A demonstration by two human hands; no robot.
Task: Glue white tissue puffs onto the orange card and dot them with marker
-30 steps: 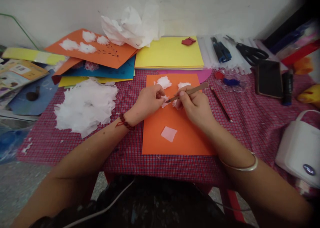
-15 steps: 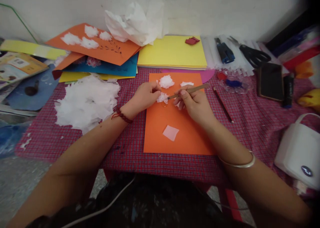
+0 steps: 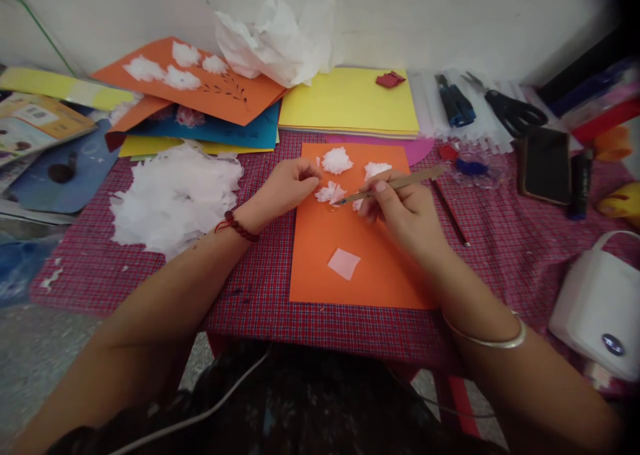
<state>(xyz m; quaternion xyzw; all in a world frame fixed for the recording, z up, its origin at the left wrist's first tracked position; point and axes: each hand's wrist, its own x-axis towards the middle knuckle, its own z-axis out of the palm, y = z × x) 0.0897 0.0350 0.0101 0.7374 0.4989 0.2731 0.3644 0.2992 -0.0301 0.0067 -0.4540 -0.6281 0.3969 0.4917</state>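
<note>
My right hand [image 3: 400, 205] grips a thin brown wooden stick [image 3: 407, 180] with a dark tip. That tip is at the right edge of a ruffled white paper cluster [image 3: 330, 192] on an orange sheet [image 3: 320, 242]. Beside the sheet's left edge is my left hand [image 3: 287, 185], its fingers loosely curled and a gap showing between thumb and forefinger; I see nothing in it. Two more white clusters, a fuller tuft [image 3: 337, 160] and a right-hand tuft [image 3: 377, 170], sit higher on the sheet. Part of another white piece shows by my right fingers. Lower down lies a pale pink paper square [image 3: 344, 264].
A heap of white paper pieces [image 3: 175, 198] lies to the left. Behind are a decorated orange card [image 3: 200, 85], yellow paper [image 3: 345, 105] and crumpled white paper [image 3: 280, 42]. To the right are a pencil [image 3: 453, 215], scissors [image 3: 515, 112], a phone [image 3: 545, 164] and a white device [image 3: 597, 305].
My left hand has drawn slightly left, away from the lower white cluster, and its fingers have parted. My right hand has shifted a little right with the stick. The cluster looks more spread.
</note>
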